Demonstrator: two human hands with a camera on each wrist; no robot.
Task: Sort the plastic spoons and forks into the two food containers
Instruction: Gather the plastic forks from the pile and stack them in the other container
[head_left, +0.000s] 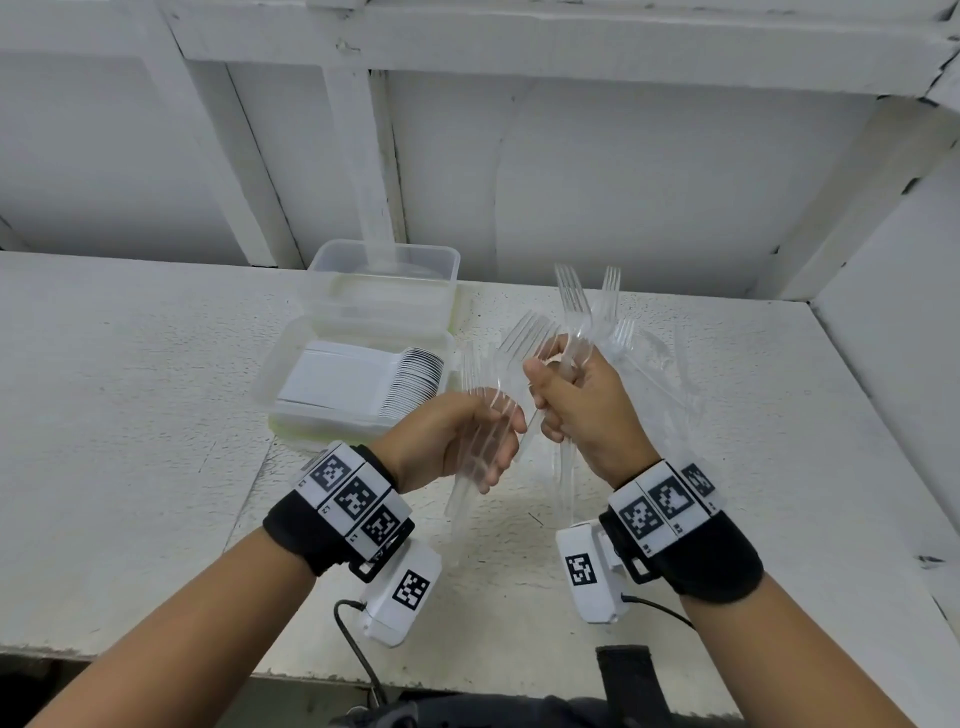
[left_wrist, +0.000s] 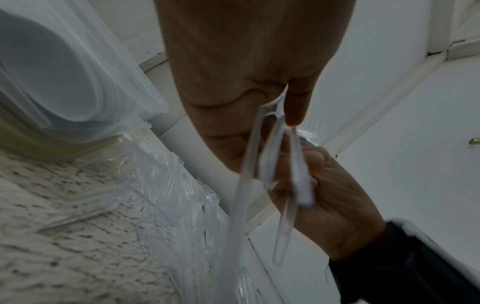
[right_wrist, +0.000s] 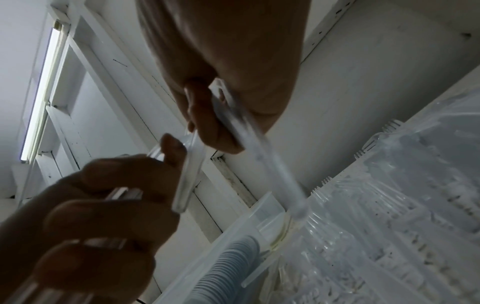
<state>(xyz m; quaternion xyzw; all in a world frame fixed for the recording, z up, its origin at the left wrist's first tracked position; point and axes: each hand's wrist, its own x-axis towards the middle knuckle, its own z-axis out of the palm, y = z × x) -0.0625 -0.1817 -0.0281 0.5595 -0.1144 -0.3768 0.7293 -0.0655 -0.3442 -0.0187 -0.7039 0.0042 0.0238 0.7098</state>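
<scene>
Both hands are raised above the shelf, each gripping clear plastic forks. My left hand (head_left: 470, 441) curls round a few forks (head_left: 480, 374), tines up. My right hand (head_left: 571, 400) grips a bunch of forks (head_left: 574, 301) that fan upward, and its thumb and forefinger pinch one fork (head_left: 527, 338) leaning toward the left hand. More clear forks (head_left: 660, 374) lie on the shelf behind the right hand. The near food container (head_left: 275, 374) holds a packed row of white spoons (head_left: 415, 379). The far food container (head_left: 384, 270) stands just behind it; I cannot make out its contents.
The white shelf (head_left: 130, 415) runs wide to the left of the containers, with a wall and white framing behind. A side wall (head_left: 893, 338) closes the right end. The forks on the shelf (left_wrist: 182, 185) also show in the left wrist view beside the container (left_wrist: 64, 92).
</scene>
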